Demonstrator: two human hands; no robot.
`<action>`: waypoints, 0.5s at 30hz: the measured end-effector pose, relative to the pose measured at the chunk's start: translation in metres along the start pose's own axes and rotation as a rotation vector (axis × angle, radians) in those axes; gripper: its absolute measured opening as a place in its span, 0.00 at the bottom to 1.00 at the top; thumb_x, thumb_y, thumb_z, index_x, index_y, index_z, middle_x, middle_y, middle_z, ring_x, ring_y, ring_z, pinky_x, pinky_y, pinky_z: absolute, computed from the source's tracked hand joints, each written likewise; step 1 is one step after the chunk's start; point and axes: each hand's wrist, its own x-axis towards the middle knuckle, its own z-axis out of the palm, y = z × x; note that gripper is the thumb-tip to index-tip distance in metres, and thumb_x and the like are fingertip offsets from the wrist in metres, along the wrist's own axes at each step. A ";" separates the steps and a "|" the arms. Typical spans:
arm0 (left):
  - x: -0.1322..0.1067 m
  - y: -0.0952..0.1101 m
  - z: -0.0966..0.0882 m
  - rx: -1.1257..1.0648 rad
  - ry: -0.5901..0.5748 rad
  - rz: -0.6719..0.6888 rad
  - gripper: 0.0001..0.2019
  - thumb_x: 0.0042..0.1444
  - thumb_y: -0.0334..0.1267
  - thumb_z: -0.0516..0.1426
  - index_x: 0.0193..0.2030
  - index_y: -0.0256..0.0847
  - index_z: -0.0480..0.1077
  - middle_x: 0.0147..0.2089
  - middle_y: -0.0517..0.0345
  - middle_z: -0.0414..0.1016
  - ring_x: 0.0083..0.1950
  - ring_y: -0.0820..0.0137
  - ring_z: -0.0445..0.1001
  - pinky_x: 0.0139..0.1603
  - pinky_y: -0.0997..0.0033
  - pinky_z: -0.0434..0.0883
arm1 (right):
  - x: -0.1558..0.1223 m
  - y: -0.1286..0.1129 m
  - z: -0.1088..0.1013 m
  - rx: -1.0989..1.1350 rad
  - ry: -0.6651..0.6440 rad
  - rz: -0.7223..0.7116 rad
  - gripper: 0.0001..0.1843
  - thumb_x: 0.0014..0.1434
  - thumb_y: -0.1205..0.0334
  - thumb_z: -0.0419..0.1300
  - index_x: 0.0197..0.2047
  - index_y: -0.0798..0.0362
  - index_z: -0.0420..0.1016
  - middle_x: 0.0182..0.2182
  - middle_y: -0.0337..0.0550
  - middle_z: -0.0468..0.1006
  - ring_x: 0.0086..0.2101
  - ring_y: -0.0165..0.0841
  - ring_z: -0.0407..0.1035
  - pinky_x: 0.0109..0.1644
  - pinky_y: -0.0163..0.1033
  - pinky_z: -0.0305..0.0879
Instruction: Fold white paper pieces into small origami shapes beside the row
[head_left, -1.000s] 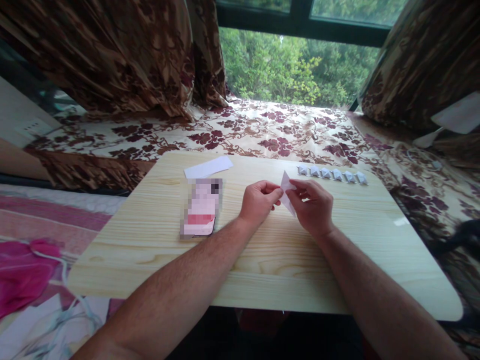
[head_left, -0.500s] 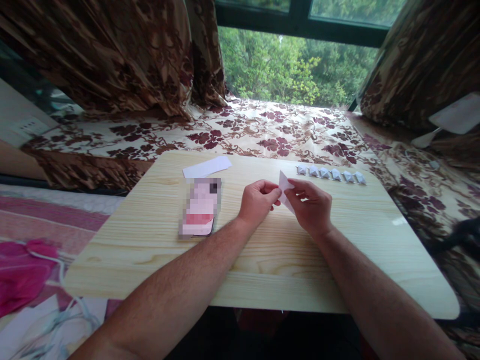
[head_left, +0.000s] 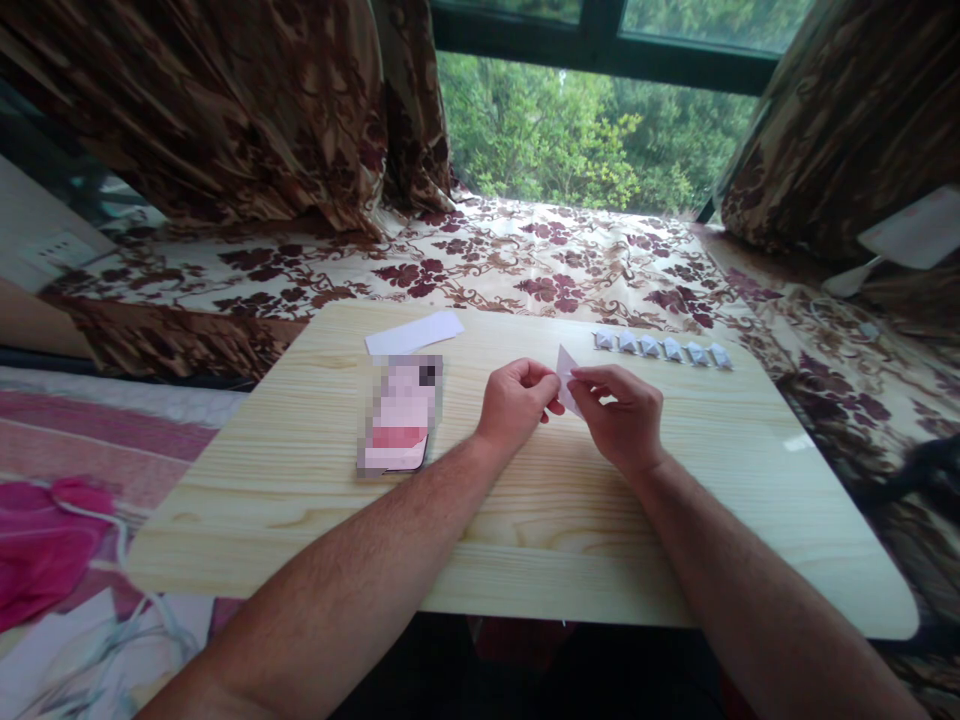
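Observation:
A small folded piece of white paper (head_left: 568,385) is held up over the middle of the table, its pointed top corner standing above my fingers. My left hand (head_left: 519,400) pinches its left edge between thumb and fingers. From the other side, my right hand (head_left: 622,410) grips it with thumb and forefinger. My fingers cover part of the paper, so its full shape is hidden. Beyond my right hand, a row of several small folded white paper pieces (head_left: 673,349) lies along the table's far edge.
The pale wooden table (head_left: 555,540) carries white paper strips (head_left: 416,332) at its far left. Below them lies a phone (head_left: 397,415), its surface blurred out. Floral cloth (head_left: 547,290) covers the window ledge behind. White cables (head_left: 161,620) and pink fabric (head_left: 52,545) are at lower left.
The folded paper has tilted slightly between my hands, and its lower part shows less below my right fingers. Both hands have barely moved.

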 end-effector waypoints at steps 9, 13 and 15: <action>-0.001 -0.001 0.001 0.044 0.010 0.024 0.07 0.51 0.38 0.60 0.30 0.37 0.70 0.21 0.58 0.75 0.21 0.72 0.74 0.18 0.77 0.68 | 0.000 0.004 0.002 -0.094 0.035 -0.111 0.11 0.57 0.67 0.63 0.43 0.50 0.81 0.30 0.39 0.80 0.26 0.27 0.71 0.30 0.33 0.71; -0.002 -0.002 0.001 0.054 0.003 0.041 0.08 0.52 0.40 0.60 0.30 0.37 0.70 0.22 0.58 0.75 0.21 0.72 0.74 0.18 0.77 0.67 | 0.001 0.003 0.001 -0.110 0.027 -0.127 0.06 0.58 0.68 0.62 0.38 0.50 0.81 0.29 0.39 0.78 0.27 0.28 0.71 0.33 0.34 0.71; -0.002 -0.001 0.001 0.056 0.000 0.039 0.08 0.52 0.40 0.60 0.30 0.37 0.71 0.22 0.58 0.74 0.21 0.72 0.74 0.18 0.77 0.67 | 0.001 0.002 0.000 -0.102 0.029 -0.106 0.05 0.59 0.67 0.62 0.37 0.50 0.80 0.30 0.39 0.78 0.27 0.28 0.71 0.32 0.35 0.70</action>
